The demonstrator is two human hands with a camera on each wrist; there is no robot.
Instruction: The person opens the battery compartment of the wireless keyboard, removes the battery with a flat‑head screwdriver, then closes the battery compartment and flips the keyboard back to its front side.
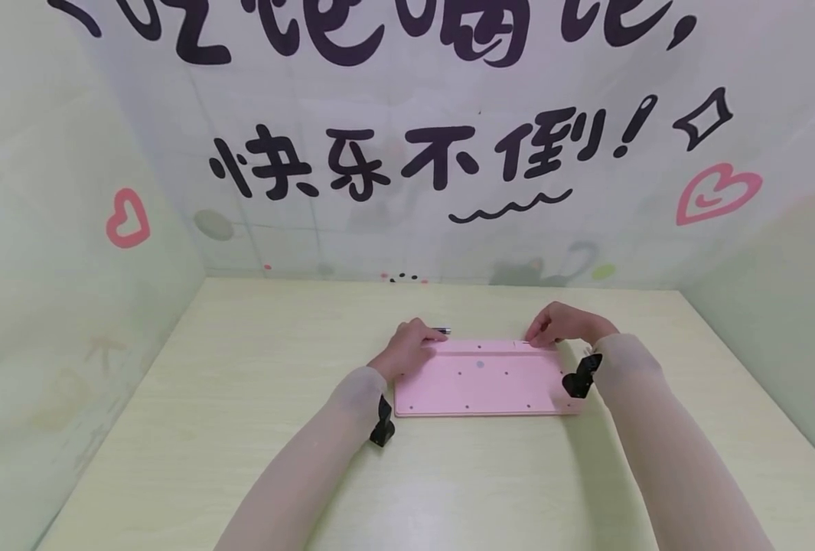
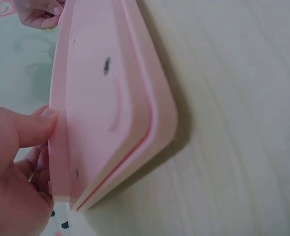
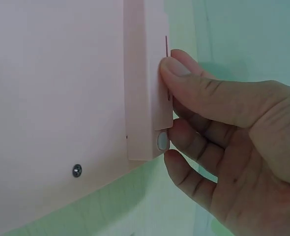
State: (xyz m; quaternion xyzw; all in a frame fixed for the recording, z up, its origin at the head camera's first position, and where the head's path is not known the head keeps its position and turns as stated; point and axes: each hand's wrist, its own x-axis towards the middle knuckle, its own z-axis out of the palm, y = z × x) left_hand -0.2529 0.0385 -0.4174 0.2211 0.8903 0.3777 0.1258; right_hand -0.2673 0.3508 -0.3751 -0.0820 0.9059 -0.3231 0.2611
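A pink keyboard lies with its screw-dotted underside up on the table, a raised ridge along its far edge. My left hand grips that ridge near the left corner. In the left wrist view, the thumb of the left hand presses on top and the other fingers curl behind. My right hand pinches the ridge's right end. The right wrist view shows the right thumb on the battery cover, with fingers bent along the back. A white rubber foot shows beside the cover.
A small dark cylinder with a silver end, like a battery, lies behind the keyboard by the left hand. The pale wood table is walled in by a printed backdrop at the back and sides.
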